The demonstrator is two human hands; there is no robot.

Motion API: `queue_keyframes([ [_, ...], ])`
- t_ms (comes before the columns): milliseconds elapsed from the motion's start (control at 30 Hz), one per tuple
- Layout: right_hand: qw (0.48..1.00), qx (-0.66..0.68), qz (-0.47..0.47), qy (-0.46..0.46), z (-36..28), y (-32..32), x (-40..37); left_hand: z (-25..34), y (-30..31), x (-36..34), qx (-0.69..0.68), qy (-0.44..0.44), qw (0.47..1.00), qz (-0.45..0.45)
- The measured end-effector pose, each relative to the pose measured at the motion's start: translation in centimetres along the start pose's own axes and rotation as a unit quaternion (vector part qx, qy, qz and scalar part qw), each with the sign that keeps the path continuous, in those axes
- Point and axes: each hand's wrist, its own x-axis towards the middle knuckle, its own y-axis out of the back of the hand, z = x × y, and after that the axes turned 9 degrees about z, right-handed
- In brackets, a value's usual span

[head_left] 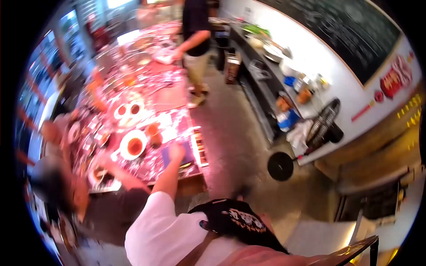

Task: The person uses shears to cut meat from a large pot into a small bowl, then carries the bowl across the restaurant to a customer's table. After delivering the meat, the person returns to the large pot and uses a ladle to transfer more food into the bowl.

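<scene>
My left arm, in a white sleeve, stretches out over the meat-covered table. My left hand (176, 152) is over a dark purple-blue flat board or sheet (167, 156) near the table's front edge; its fingers are too blurred to make out. Close beside it lie a small dark and yellow item (185, 166) and a sectioned tray (199, 146) at the table's right edge. Just beyond stands a reddish-brown container (153, 134), and left of that a white plate (124, 148) with brown contents. My right hand is out of sight.
At my left, a person in dark clothes (116, 217) reaches over the table. Another person (194, 44) works at its far right side. A dark wall counter (255, 95) holds bowls and bags. A round black disc (280, 166) stands near the counter's end.
</scene>
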Motion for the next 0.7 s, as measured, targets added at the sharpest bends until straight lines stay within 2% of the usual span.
queue_keyframes([
  [33, 0.982, 0.083, 0.052, -0.162, -5.2, 3.7, 2.0, -1.5, -2.4, 0.6, 0.026, -0.008, 1.000, 0.009],
  [67, 0.978, 0.077, 0.030, -0.192, -7.4, 6.7, 5.1, 2.5, -0.2, -0.7, 0.032, 0.060, 0.996, 0.058],
  [133, 0.960, 0.182, 0.015, -0.212, -7.3, 9.8, 12.2, 6.7, 1.1, -1.3, 0.049, 0.079, 0.992, 0.082],
  [167, 0.964, 0.183, 0.027, -0.190, -8.8, 12.2, 16.0, 6.9, 0.6, -1.2, 0.082, 0.081, 0.990, 0.082],
  [200, 0.969, 0.179, 0.036, -0.164, -9.7, 14.7, 19.1, 5.6, -0.5, -1.2, 0.106, 0.018, 0.987, 0.117],
  [233, 0.970, 0.172, 0.037, -0.165, -8.6, 16.4, 22.7, 5.2, -0.9, -1.2, 0.110, -0.002, 0.987, 0.119],
  [267, 0.956, 0.227, 0.012, -0.187, -7.5, 16.3, 27.5, 4.2, -2.1, -1.1, 0.100, -0.049, 0.976, 0.187],
  [300, 0.938, 0.282, -0.016, -0.199, -7.4, 16.6, 32.4, 4.6, -1.9, -0.7, 0.148, -0.020, 0.978, 0.143],
  [333, 0.942, 0.282, -0.023, -0.183, -8.2, 18.2, 36.3, 5.4, -1.6, -0.6, 0.147, -0.023, 0.976, 0.159],
  [400, 0.977, 0.181, -0.099, -0.053, -9.9, 22.7, 45.3, 6.9, -2.1, 0.2, 0.154, 0.015, 0.968, 0.200],
  [433, 0.983, 0.165, -0.077, 0.003, -12.3, 25.4, 48.8, 6.8, -1.8, 0.2, 0.153, 0.021, 0.971, 0.185],
  [467, 0.974, 0.221, -0.043, -0.003, -11.8, 25.9, 54.5, 6.4, -1.4, -0.2, 0.152, 0.032, 0.973, 0.173],
  [500, 0.955, 0.286, -0.069, -0.044, -15.3, 29.6, 57.8, 6.1, -1.4, -0.3, 0.159, 0.078, 0.962, 0.207],
  [533, 0.964, 0.260, -0.012, -0.055, -17.5, 32.2, 62.0, 5.9, -1.6, -0.1, 0.182, 0.071, 0.963, 0.188],
  [567, 0.975, 0.220, 0.027, 0.027, -18.5, 34.8, 66.3, 5.4, -2.4, 0.2, 0.202, 0.054, 0.965, 0.160],
  [600, 0.979, 0.177, 0.079, 0.068, -17.4, 36.7, 71.8, 5.9, -2.1, 0.5, 0.187, 0.061, 0.970, 0.143],
  [633, 0.982, 0.113, 0.125, 0.080, -24.0, 41.6, 70.3, 5.9, -2.0, 0.5, 0.194, 0.069, 0.968, 0.146],
  [667, 0.963, 0.137, 0.156, 0.173, -19.9, 42.3, 76.9, 5.7, -1.8, -0.1, 0.188, 0.014, 0.966, 0.177],
  [700, 0.947, 0.271, 0.138, 0.099, -20.0, 44.4, 80.6, 5.9, -2.6, 0.9, 0.174, -0.042, 0.959, 0.220],
])
